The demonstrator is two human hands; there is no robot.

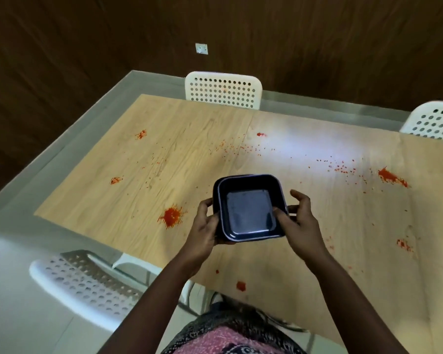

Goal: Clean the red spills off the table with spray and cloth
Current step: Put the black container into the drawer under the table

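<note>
Two stacked dark square dishes (pixel 250 208) in the middle, white perforated chairs far (pixel 223 90), far right (pixel 434 121), near left (pixel 87 284), wall socket (pixel 201 48) far

Single head-worn camera is looking forward and steeply down from standing height, close over the hands (pixel 251 221), taking in the counter (pixel 189 149) to the wall (pixel 87 47).

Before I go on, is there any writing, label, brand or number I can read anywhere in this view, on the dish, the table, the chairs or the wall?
None: no readable text anywhere.
Black dishes, held by left hand and right hand: no label or mark shows.
Table: only wood grain and red spills.
White chairs: plain.
Wall plate: too small and blurred to tell.
</note>
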